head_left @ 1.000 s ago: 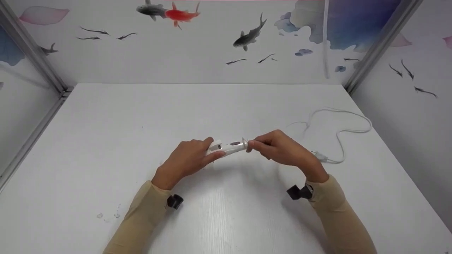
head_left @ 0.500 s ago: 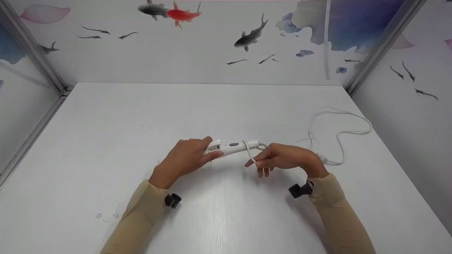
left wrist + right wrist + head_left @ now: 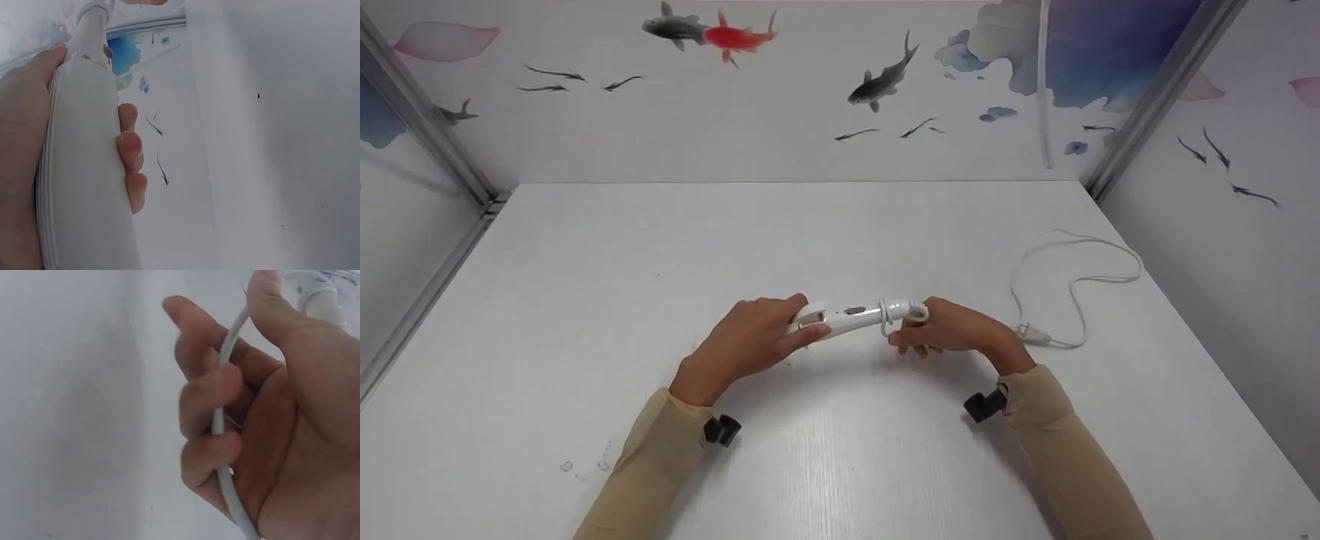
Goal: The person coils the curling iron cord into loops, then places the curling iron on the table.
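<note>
My left hand (image 3: 754, 334) grips a white hair straightener (image 3: 851, 321) around its ribbed body, with the cord end pointing right. In the left wrist view, the fingers curl round the pale body (image 3: 90, 163). A loop of white cord (image 3: 884, 319) goes round the handle near that end. Just beside it, my right hand (image 3: 956, 324) holds the cord. In the right wrist view the cord (image 3: 219, 419) runs under the thumb and across the palm, with the fingers curled over it.
The rest of the cord (image 3: 1106, 280) lies in a loose curve on the white table (image 3: 735, 240) at right. Its plug (image 3: 1033, 334) is close to my right wrist. Printed panels (image 3: 772, 142) border the table at the back and sides.
My right hand has moved from the handle's end down in front, drawing the cord over, then back up close beneath the handle. The cord loop sits tighter. The left hand stays nearly still.
</note>
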`<action>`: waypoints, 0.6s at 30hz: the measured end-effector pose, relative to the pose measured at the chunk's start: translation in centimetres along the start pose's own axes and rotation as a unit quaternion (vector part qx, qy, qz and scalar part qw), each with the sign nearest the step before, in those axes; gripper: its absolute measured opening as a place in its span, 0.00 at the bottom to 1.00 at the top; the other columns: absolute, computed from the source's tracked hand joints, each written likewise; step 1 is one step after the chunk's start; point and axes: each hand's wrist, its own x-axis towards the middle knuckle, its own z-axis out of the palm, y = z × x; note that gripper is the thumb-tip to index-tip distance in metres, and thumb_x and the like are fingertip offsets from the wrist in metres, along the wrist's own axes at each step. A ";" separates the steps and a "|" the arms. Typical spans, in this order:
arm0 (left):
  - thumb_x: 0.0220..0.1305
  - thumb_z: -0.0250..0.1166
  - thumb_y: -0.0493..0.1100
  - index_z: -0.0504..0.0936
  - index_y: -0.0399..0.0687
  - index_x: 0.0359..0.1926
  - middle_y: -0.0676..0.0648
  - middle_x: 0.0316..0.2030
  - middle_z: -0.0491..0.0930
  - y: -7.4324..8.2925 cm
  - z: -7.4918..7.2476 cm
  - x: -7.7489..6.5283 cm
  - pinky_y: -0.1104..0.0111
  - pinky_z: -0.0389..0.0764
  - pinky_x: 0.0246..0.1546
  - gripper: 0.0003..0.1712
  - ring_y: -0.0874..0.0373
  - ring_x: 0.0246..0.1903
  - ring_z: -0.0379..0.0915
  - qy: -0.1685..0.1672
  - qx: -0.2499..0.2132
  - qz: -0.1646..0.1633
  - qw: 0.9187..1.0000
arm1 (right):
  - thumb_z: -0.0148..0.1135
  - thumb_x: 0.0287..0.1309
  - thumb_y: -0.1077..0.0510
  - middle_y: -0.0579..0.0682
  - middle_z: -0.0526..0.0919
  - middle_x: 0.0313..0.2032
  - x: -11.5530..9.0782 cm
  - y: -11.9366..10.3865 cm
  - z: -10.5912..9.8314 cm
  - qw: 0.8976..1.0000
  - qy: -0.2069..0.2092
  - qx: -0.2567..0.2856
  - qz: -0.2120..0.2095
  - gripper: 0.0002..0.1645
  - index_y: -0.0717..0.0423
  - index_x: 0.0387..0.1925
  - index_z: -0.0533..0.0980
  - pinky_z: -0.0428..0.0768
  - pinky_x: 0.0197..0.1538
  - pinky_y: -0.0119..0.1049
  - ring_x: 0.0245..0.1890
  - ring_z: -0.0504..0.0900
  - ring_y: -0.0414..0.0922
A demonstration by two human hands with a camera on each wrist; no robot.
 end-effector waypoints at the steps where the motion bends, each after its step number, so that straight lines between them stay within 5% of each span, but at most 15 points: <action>1: 0.70 0.58 0.63 0.73 0.46 0.38 0.54 0.20 0.64 0.0 0.0 0.0 0.71 0.61 0.23 0.23 0.61 0.20 0.59 -0.004 -0.005 0.003 1.000 | 0.66 0.63 0.45 0.42 0.78 0.21 0.1 0.2 0.0 1.000 0.016 0.000 -0.002 0.13 0.50 0.34 0.85 0.67 0.29 0.34 0.23 0.69 0.40; 10: 0.69 0.60 0.62 0.75 0.47 0.36 0.56 0.19 0.64 0.1 0.3 -0.1 0.72 0.60 0.24 0.23 0.63 0.21 0.59 -0.028 -0.022 0.025 0.999 | 0.67 0.60 0.65 0.50 0.86 0.32 0.4 0.4 -0.3 0.991 0.121 0.010 -0.055 0.03 0.57 0.32 0.85 0.73 0.36 0.35 0.29 0.72 0.41; 18: 0.67 0.62 0.63 0.76 0.47 0.35 0.56 0.19 0.66 0.4 0.4 -0.2 0.73 0.61 0.23 0.23 0.64 0.20 0.60 -0.035 -0.044 0.032 0.998 | 0.69 0.58 0.61 0.51 0.87 0.32 -0.1 -0.1 -0.6 0.986 0.139 0.061 -0.061 0.04 0.59 0.33 0.84 0.77 0.34 0.34 0.29 0.78 0.40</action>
